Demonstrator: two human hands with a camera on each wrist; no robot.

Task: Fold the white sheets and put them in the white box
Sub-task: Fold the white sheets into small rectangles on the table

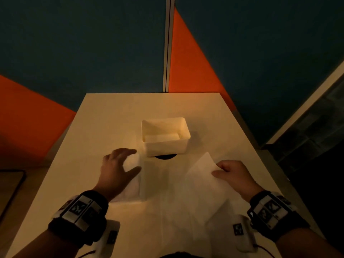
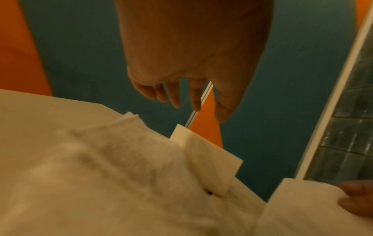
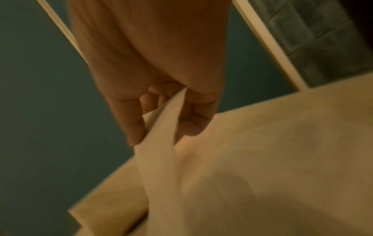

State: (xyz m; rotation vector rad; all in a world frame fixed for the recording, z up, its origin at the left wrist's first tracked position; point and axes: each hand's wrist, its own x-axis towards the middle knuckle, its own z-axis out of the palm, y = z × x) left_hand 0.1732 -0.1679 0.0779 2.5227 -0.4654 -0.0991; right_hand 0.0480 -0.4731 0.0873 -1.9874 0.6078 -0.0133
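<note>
Right hand has the white sheet, fingers and thumb pinching its raised edge, the rest draping down to the counter. Left hand hovers with fingers spread and relaxed, holding nothing, over a soft white cloth. The white box sits just beyond both sets of fingertips, between the hands, long axis running left to right. Either hand looks about equally near.

Right wrist view motion-blurred; sheet edges soft. Black round object mostly hidden behind white box. Box contents indistinct.
</note>
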